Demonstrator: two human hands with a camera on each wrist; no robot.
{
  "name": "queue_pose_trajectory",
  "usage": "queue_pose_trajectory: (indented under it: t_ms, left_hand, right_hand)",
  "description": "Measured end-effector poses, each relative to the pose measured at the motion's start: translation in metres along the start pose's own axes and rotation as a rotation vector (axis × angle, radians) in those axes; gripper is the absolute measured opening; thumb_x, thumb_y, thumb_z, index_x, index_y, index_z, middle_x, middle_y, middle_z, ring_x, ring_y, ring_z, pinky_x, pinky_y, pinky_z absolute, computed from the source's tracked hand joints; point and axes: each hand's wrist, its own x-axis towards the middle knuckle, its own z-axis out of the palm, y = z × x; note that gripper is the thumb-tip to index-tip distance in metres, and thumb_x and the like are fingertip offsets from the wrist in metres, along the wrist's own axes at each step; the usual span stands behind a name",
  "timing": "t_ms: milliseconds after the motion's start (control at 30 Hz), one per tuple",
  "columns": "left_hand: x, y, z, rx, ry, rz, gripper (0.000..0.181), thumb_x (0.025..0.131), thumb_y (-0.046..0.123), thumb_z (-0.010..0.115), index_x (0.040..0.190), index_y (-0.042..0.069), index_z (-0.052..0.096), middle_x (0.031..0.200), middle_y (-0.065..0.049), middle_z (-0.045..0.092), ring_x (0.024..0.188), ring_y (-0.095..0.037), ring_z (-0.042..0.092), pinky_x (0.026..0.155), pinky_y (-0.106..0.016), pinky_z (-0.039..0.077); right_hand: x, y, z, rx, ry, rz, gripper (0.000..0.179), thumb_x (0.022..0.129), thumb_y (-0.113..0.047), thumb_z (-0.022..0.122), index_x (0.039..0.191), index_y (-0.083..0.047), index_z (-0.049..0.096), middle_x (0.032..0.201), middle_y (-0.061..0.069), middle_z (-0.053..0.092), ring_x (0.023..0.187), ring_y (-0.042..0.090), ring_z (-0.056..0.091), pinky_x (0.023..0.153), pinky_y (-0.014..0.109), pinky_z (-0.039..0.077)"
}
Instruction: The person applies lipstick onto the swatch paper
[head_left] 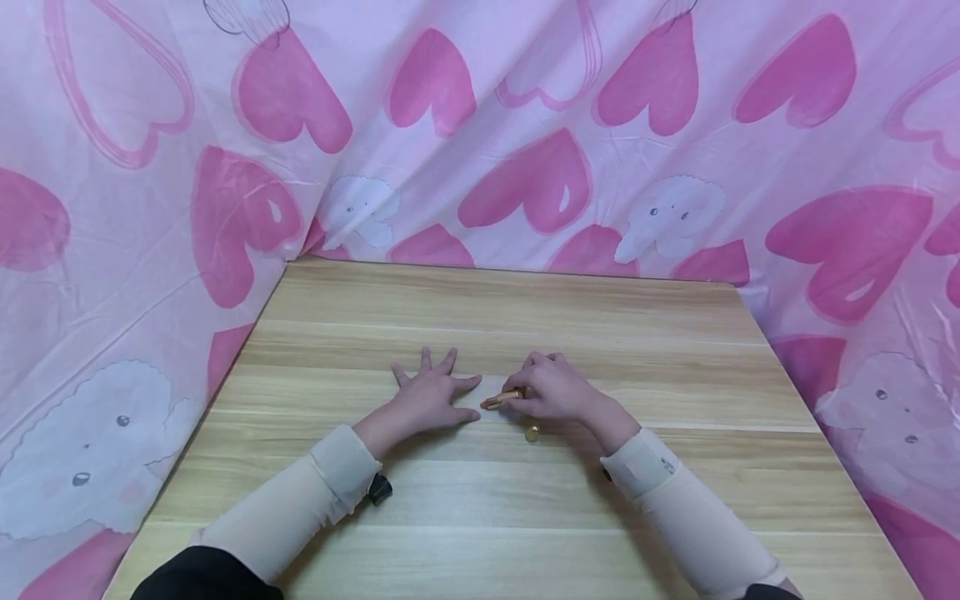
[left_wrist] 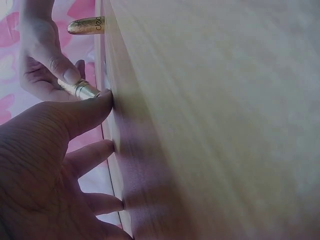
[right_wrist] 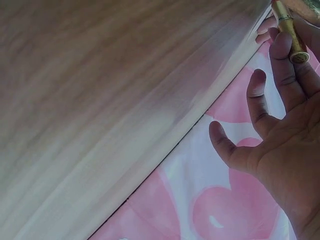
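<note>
My right hand (head_left: pixel 557 390) pinches a gold lipstick tube (head_left: pixel 501 400) between thumb and fingers, its front end pointing left and down at a pale sheet of paper (head_left: pixel 491 386). In the right wrist view the round base of the lipstick (right_wrist: pixel 291 37) faces the camera, and the other fingers stand apart from it. My left hand (head_left: pixel 429 398) is spread wide, its fingertips touching the surface beside the paper. The gold lipstick cap (head_left: pixel 532 433) stands upright on the table, nearer to me than the right hand; lettering shows on the cap (left_wrist: pixel 89 26) in the left wrist view.
The wood-grain table (head_left: pixel 450 533) lies beneath both hands. A pink curtain (head_left: pixel 517 179) with hearts hangs along its back and sides. A small black object (head_left: pixel 380 488) sits at the left cuff.
</note>
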Motion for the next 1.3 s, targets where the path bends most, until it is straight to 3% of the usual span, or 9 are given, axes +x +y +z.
queue_pose_trajectory:
  t_ms: [200,367,600,767,933,1300]
  left_hand:
    - [0.0,0.0,0.0,0.008,-0.005,0.0,0.065,0.084,0.069,0.065,0.143,0.046,0.052,0.165,-0.015,0.015,0.143,-0.061,0.003,0.092,-0.09,-0.002]
    - [0.0,0.0,0.0,0.011,-0.005,0.002,0.065,0.084,0.069,0.065,0.144,0.046,0.051,0.165,-0.014,0.015,0.143,-0.061,0.003,0.092,-0.09,-0.002]
    - [-0.001,0.0,-0.001,0.011,-0.005,0.004,0.065,0.084,0.068,0.065,0.144,0.045,0.052,0.165,-0.015,0.015,0.142,-0.061,0.004,0.092,-0.09,-0.001]
    - [-0.001,0.001,-0.003,0.007,-0.012,0.003,0.065,0.084,0.068,0.065,0.144,0.045,0.052,0.165,-0.014,0.015,0.143,-0.061,0.003,0.092,-0.09,-0.001]
    - [-0.001,0.002,-0.003,0.011,-0.01,0.003,0.065,0.084,0.068,0.065,0.144,0.046,0.052,0.165,-0.014,0.015,0.143,-0.061,0.004,0.092,-0.09,-0.001]
    - [-0.001,0.003,-0.004,0.015,-0.009,-0.002,0.065,0.084,0.068,0.065,0.144,0.046,0.052,0.165,-0.014,0.015,0.143,-0.061,0.003,0.092,-0.09,-0.001]
  right_hand:
    - [-0.001,0.008,-0.006,0.023,0.055,0.032,0.015,0.089,-0.04,0.076,0.102,-0.033,0.077,0.085,-0.024,0.064,0.09,0.009,0.049,0.082,0.043,0.035]
    - [-0.001,0.012,-0.011,-0.016,0.083,0.049,0.015,0.088,-0.041,0.076,0.1,-0.033,0.078,0.081,-0.026,0.064,0.092,0.012,0.052,0.086,0.049,0.037]
    - [-0.003,0.013,-0.007,-0.059,0.073,0.064,0.016,0.088,-0.042,0.076,0.1,-0.032,0.078,0.087,-0.023,0.067,0.095,0.013,0.053,0.091,0.055,0.038]
    - [-0.003,0.012,-0.005,-0.085,0.057,0.065,0.018,0.089,-0.044,0.074,0.101,-0.03,0.077,0.081,-0.023,0.064,0.094,0.013,0.053,0.091,0.054,0.039]
    - [-0.004,0.011,-0.005,-0.076,0.039,0.063,0.019,0.089,-0.044,0.074,0.101,-0.029,0.077,0.08,-0.024,0.063,0.094,0.012,0.053,0.088,0.05,0.038]
    - [-0.008,0.009,-0.004,-0.06,0.011,0.034,0.019,0.088,-0.047,0.074,0.1,-0.032,0.077,0.084,-0.024,0.064,0.096,0.012,0.053,0.096,0.054,0.037]
